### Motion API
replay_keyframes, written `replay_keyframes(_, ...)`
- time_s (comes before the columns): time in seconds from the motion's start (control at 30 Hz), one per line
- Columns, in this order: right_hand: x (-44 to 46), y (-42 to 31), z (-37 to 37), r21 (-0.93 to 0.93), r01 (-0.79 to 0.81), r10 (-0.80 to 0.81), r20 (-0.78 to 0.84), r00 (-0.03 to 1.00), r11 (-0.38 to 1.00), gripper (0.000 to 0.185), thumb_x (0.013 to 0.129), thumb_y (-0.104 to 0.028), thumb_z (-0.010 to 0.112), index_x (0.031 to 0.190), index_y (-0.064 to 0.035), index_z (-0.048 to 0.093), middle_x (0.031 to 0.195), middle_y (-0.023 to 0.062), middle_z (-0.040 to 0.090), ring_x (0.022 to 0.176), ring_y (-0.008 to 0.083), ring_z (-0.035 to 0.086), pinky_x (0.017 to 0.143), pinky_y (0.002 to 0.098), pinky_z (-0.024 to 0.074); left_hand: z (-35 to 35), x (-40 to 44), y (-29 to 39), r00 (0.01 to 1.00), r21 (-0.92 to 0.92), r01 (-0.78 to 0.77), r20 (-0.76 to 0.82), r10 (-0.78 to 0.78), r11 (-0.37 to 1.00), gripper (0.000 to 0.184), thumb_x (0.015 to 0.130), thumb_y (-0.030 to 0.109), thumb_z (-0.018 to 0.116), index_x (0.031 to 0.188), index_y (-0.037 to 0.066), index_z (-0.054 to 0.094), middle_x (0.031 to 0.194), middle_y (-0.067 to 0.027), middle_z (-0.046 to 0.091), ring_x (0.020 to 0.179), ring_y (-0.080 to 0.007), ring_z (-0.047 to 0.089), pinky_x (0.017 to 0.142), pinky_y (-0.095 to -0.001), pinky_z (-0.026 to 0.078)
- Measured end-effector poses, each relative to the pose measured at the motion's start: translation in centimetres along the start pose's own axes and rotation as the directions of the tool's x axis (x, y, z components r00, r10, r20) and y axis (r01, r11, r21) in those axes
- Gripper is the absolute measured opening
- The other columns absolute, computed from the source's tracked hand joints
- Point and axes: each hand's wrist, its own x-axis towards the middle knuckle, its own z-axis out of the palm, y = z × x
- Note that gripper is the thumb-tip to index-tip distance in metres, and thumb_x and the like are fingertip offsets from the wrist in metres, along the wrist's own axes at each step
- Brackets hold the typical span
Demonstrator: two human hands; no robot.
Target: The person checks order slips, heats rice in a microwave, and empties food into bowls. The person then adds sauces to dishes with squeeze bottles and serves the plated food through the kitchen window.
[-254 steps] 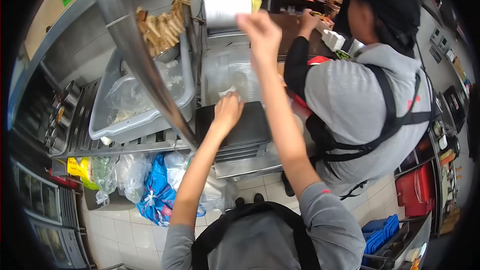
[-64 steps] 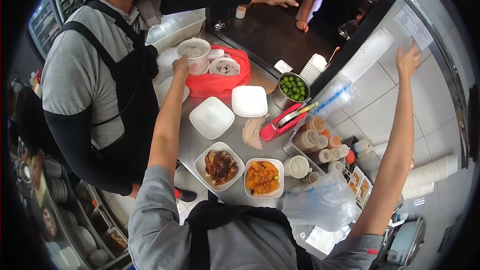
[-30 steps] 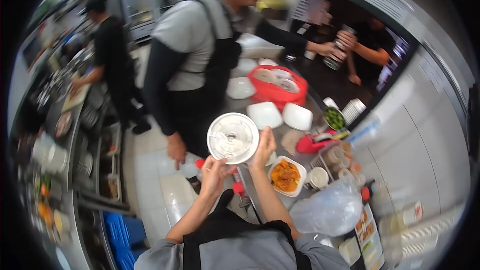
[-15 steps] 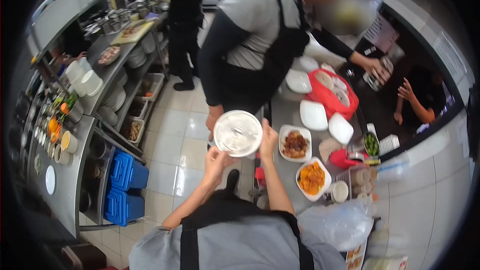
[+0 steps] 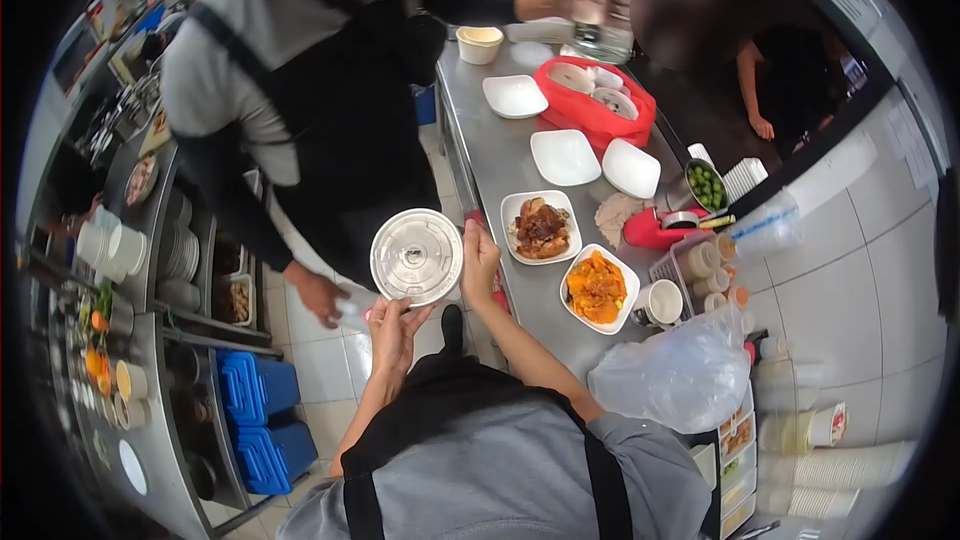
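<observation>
A round takeaway bowl with a translucent lid (image 5: 417,257) is held in front of my apron, above the floor. My left hand (image 5: 394,335) grips its near lower edge with closed fingers. My right hand (image 5: 480,262) clasps its right side. To the right, on the steel counter (image 5: 480,130), sit a square white dish of browned meat (image 5: 541,227) and another of orange-sauced food (image 5: 597,288). What the bowl contains is hard to make out through the lid.
A co-worker (image 5: 330,90) stands close ahead, one arm holding a clear glass container (image 5: 603,25) over the counter. A red bag with tubs (image 5: 600,105), white dishes (image 5: 565,158), a tape dispenser (image 5: 665,227) and a plastic bag (image 5: 675,370) occupy the counter. Blue bins (image 5: 262,390) are at left.
My view has turned, and the co-worker now appears farther left and nearer. Their arm has swung the glass container back from the opening. The bowl stays in both my hands.
</observation>
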Motion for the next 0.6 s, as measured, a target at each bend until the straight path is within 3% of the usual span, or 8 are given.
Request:
replay_keyframes(0.03,-0.1,0.1,-0.1,0.017,-0.075,0.075,-0.003,0.997,0.997,0.036,0.092,-0.020,0.048,0.066,0.0046,0.048,0.056,0.0063,0.043,0.053,0.0145,0.039,0.051,0.0315,0.0330,0.1,0.1,0.0,0.999,0.027,-0.032,-0.005,0.032,0.999,0.010,0.080,-0.001,0.047,0.089,-0.002,0.048,0.098,-0.0156,0.059,0.084,-0.0298,0.063,0.076,-0.0359,0.055)
replay_keyframes(0.2,0.9,0.1,-0.3,-0.099,-0.028,0.031,0.035,0.999,0.995,0.044,0.091,-0.027,0.048,0.061,0.0057,0.050,0.048,0.0127,0.044,0.046,0.0146,0.037,0.047,0.0350,0.0339,-0.1,0.6,-0.4,0.998,0.071,-0.057,-0.030,0.059,0.996,0.006,0.079,-0.003,0.048,0.083,0.001,0.048,0.092,-0.0116,0.060,0.078,-0.0236,0.064,0.071,-0.0341,0.056)
replay_keyframes(0.3,1.3,2.8,-0.5,-0.153,-0.124,0.153,0.191,0.970,0.980,0.049,0.089,-0.034,0.051,0.060,0.0062,0.051,0.048,0.0129,0.046,0.046,0.0150,0.039,0.048,0.0368,0.0352,-1.3,1.6,-0.6,0.977,0.208,-0.187,-0.063,0.204,0.960,0.007,0.078,-0.003,0.048,0.079,0.003,0.046,0.088,-0.0097,0.060,0.075,-0.0204,0.064,0.070,-0.0328,0.056)
replay_keyframes(0.33,2.0,3.4,-1.4,-0.409,-0.231,0.379,0.332,0.864,0.883,0.051,0.088,-0.039,0.049,0.065,0.0056,0.058,0.052,0.0135,0.055,0.049,0.0214,0.055,0.051,0.0370,0.0405,-1.9,2.0,-0.5,0.973,0.268,-0.201,-0.056,0.223,0.942,0.009,0.077,-0.003,0.049,0.076,0.005,0.044,0.084,-0.0090,0.059,0.070,-0.0176,0.063,0.067,-0.0321,0.057)
replay_keyframes(0.43,2.4,2.9,-2.3,-0.593,0.153,0.172,0.454,0.874,0.790,0.052,0.088,-0.040,0.046,0.063,0.0048,0.058,0.056,0.0196,0.056,0.055,0.0355,0.057,0.053,0.0428,0.0422,-3.2,2.7,-0.2,0.988,0.337,-0.100,-0.077,0.134,0.936,0.007,0.077,-0.001,0.050,0.076,0.005,0.045,0.081,-0.0093,0.058,0.065,-0.0168,0.062,0.063,-0.0318,0.057)
replay_keyframes(0.47,2.2,1.9,-2.2,-0.654,0.136,0.226,0.437,0.871,0.744,0.052,0.088,-0.040,0.044,0.064,0.0033,0.060,0.061,0.0241,0.056,0.061,0.0416,0.056,0.055,0.0466,0.0427,-3.7,3.0,-0.4,0.987,0.356,-0.075,-0.104,0.120,0.931,0.006,0.077,-0.001,0.050,0.076,0.004,0.047,0.079,-0.0100,0.058,0.062,-0.0176,0.062,0.060,-0.0323,0.058)
replay_keyframes(0.6,1.2,-2.9,-1.6,-0.696,0.177,0.107,0.344,0.933,0.696,0.052,0.086,-0.044,0.046,0.064,0.0009,0.061,0.062,0.0226,0.057,0.060,0.0404,0.057,0.057,0.0474,0.0444,-3.8,3.2,0.2,0.991,0.357,-0.024,-0.114,0.069,0.934,0.007,0.078,0.001,0.050,0.073,0.004,0.045,0.076,-0.0106,0.058,0.061,-0.0183,0.062,0.058,-0.0321,0.058)
